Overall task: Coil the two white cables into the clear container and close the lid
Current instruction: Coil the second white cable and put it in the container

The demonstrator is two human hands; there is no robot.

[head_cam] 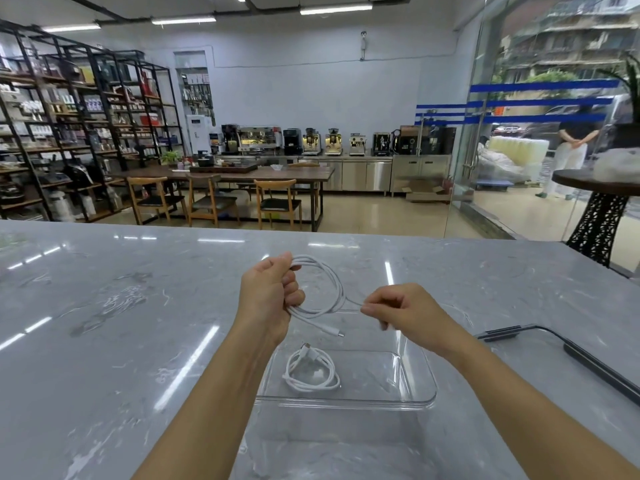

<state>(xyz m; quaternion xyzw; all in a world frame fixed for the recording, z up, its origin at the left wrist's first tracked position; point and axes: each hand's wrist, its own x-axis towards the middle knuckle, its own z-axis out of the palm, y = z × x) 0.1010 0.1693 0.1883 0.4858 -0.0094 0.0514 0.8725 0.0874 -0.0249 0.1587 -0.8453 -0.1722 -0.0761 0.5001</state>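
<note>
Cable number two (323, 289) hangs in loops from my left hand (270, 296), whose fingers (294, 297) are curled shut around the gathered turns. My right hand (405, 315) pinches the free run of it between thumb and fingertips, just beside the coil's right edge. The loose plug end dangles below the loops, above the clear container (419, 386). The container sits on the grey surface (121, 306) directly under and toward me from both hands, open, with the first cable (311, 372) already coiled in its left part. Its lid (519, 332), I judge, lies well to the right, nearer my right hand. The coil goes straight down, I think, with my left hand leading.
</note>
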